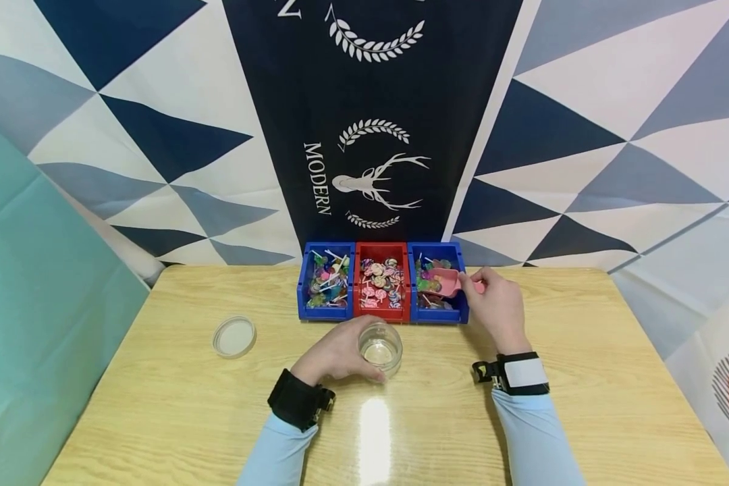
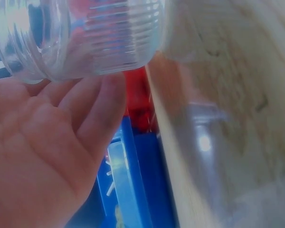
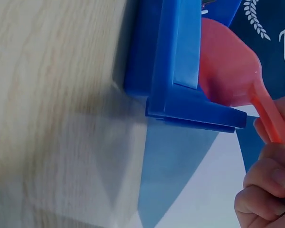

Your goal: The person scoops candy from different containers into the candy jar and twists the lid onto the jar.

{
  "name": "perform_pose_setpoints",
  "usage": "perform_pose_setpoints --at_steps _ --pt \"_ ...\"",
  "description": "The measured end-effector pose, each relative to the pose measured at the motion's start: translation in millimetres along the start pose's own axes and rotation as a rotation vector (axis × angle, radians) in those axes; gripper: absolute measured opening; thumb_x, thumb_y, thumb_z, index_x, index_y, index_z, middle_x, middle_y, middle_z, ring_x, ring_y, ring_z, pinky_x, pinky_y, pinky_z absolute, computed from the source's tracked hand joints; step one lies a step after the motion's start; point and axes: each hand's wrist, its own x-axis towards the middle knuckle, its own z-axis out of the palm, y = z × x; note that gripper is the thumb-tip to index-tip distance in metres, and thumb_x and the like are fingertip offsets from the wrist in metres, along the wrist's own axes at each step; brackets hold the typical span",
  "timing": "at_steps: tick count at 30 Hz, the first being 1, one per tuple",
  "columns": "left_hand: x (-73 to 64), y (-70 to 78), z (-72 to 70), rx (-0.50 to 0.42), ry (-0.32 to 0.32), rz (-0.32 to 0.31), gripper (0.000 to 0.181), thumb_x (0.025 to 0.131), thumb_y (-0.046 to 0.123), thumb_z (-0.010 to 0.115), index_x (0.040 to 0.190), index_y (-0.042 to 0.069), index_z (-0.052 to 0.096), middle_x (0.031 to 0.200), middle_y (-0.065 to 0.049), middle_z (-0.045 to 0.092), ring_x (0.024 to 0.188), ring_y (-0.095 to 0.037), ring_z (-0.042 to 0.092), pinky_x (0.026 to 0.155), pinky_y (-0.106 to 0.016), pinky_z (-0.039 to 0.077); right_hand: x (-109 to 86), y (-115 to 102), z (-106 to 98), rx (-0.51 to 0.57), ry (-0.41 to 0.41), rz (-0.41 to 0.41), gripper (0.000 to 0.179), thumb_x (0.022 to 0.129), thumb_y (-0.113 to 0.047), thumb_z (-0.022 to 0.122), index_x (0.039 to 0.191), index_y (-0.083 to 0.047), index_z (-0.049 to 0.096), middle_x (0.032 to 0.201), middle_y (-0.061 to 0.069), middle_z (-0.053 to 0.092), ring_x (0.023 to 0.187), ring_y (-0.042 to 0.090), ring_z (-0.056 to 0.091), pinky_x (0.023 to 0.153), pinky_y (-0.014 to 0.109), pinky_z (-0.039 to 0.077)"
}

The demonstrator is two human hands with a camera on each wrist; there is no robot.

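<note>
My right hand (image 1: 497, 302) grips the handle of a pink scoop (image 1: 445, 282), whose bowl dips into the right blue bin (image 1: 464, 314) among colourful wrapped candies (image 1: 427, 283). In the right wrist view, the scoop (image 3: 230, 64) shows over the bin's blue wall (image 3: 187, 47), with curled fingers (image 3: 270, 178) on its handle. My left hand (image 1: 343, 347) holds a clear glass jar (image 1: 389, 347) from its left side, thumb and fingers round it. The jar (image 2: 99, 38) has a ridged wall and a threaded, lidless mouth; no candy shows inside.
A round lid (image 1: 234, 337) lies on the wooden table (image 1: 176, 405) to the left. A red bin (image 1: 381, 315) of swirl lollipops stands between the right bin and another blue bin (image 1: 325, 314) with sticked candies. Behind them rises a patterned wall covering (image 1: 376, 81).
</note>
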Motion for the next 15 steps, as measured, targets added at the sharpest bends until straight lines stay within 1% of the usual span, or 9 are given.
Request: perform_pose_setpoints --at_steps 3,8,12,15 --pt "-0.2 -0.6 0.5 -0.002 0.0 0.01 0.096 0.061 0.031 0.097 0.142 0.016 0.049 0.135 -0.001 0.057 0.129 -0.024 0.049 0.109 -0.045 0.038 -0.4 -0.5 2.4 0.023 -0.018 0.027 0.034 0.097 -0.032 0.066 0.081 -0.002 0.063 0.054 0.004 0.047 0.05 0.023 0.043 0.047 0.033 0.029" --pt "-0.6 -1.7 1.6 -0.003 -0.003 0.007 0.097 0.061 0.032 0.097 0.143 0.016 0.048 0.136 -0.001 0.056 0.129 -0.024 0.049 0.11 -0.045 0.038 -1.1 -1.5 3.5 0.044 -0.057 0.041 0.035 0.099 -0.033 0.064 0.084 -0.001 0.063 0.057 0.005 0.047 0.052 0.023 0.043 0.049 0.033 0.029" --pt "0.5 -1.6 2.0 -0.003 0.0 0.005 0.097 0.061 0.031 0.097 0.143 0.017 0.048 0.136 -0.001 0.056 0.129 -0.024 0.049 0.109 -0.045 0.038 0.1 -0.2 -1.3 0.045 -0.056 0.041 0.035 0.099 -0.033 0.062 0.086 -0.001 0.064 0.058 0.005 0.046 0.053 0.023 0.042 0.05 0.033 0.029" --pt "1.8 -0.7 1.6 -0.007 -0.002 0.011 0.096 0.061 0.031 0.097 0.143 0.017 0.048 0.135 -0.001 0.057 0.128 -0.023 0.05 0.109 -0.044 0.039 1.6 0.8 -7.4 0.05 -0.04 0.044 0.034 0.099 -0.032 0.063 0.086 -0.001 0.066 0.058 0.004 0.046 0.054 0.022 0.041 0.05 0.033 0.028"
